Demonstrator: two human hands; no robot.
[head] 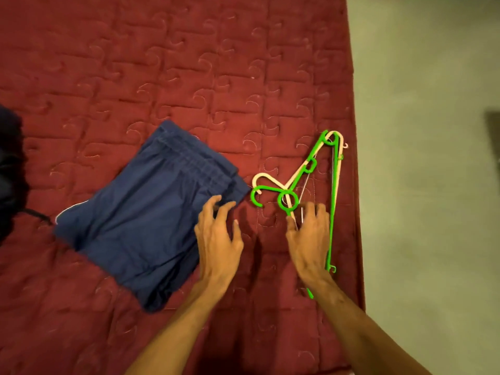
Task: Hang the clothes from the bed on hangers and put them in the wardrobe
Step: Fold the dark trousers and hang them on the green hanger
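Folded blue shorts (pixel 146 215) with an elastic waistband lie on the red quilted bed (pixel 189 77). To their right a green hanger (pixel 334 201) is stacked on a white hanger (pixel 266 177), hooks pointing left. My left hand (pixel 219 239) hovers with spread fingers at the shorts' right edge, fingertips near the waistband corner. My right hand (pixel 309 239) lies over the hangers' lower part, fingers spread and touching them; nothing is gripped.
A dark garment (pixel 10 169) sits at the bed's left edge. The bed's right edge runs just past the hangers, with grey-green floor (pixel 427 158) beyond and a dark object (pixel 493 133) at the far right.
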